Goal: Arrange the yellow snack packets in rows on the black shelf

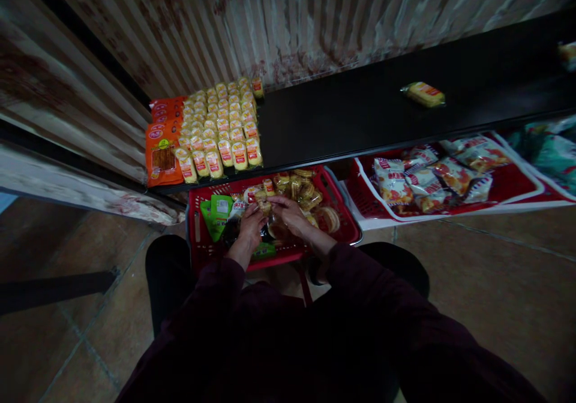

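Both of my hands are over a red plastic basket (353, 229). My left hand (252, 228) and my right hand (290, 216) meet at the fingertips, pinching a small yellowish wrapped snack cake (263, 198) between them. My fingers partly cover it. Under and around my hands in the basket lie a green snack bag (218, 214), several clear-wrapped round biscuits (306, 190) and a dark package that I cannot make out. Just behind, on the black shelf (310, 121), small yellow wrapped cakes (220, 121) stand in tight rows.
Orange snack packs (162, 151) are left of the cake rows. A single wrapped cake (425, 94) lies farther right on the shelf. Below it, a second red basket (366, 202) holds white-and-red snack bags (423, 181). Teal bags (555, 154) are at far right; a curtain (288, 25) hangs behind.
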The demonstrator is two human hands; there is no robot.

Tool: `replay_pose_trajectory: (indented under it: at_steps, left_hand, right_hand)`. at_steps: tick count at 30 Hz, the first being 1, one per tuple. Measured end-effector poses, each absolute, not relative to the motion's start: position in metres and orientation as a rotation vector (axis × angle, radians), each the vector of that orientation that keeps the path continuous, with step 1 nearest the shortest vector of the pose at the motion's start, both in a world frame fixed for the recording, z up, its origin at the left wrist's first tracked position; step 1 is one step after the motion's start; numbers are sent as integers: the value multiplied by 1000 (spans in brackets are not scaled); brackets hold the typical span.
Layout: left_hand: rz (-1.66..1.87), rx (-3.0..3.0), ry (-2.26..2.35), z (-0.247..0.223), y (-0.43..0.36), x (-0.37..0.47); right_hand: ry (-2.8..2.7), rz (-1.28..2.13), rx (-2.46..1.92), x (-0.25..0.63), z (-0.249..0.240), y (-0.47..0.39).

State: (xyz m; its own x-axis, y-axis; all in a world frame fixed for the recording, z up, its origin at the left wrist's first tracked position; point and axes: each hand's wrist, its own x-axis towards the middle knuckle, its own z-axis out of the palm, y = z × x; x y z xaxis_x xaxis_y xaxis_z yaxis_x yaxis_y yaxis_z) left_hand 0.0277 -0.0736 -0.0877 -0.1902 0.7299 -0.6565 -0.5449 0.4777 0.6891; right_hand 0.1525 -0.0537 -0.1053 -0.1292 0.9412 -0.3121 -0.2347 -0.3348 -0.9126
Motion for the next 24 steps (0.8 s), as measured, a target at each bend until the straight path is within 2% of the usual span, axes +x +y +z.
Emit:
replay_pose_trajectory:
  at_steps: [11,24]
  left_hand:
    - [1140,220,1314,-80,-75,31]
    - [1107,108,1115,-80,-77,23]
  right_hand:
    - [-1145,1495,-1277,152,-102,-54]
    - [-860,1586,-1145,150,-98,-52]
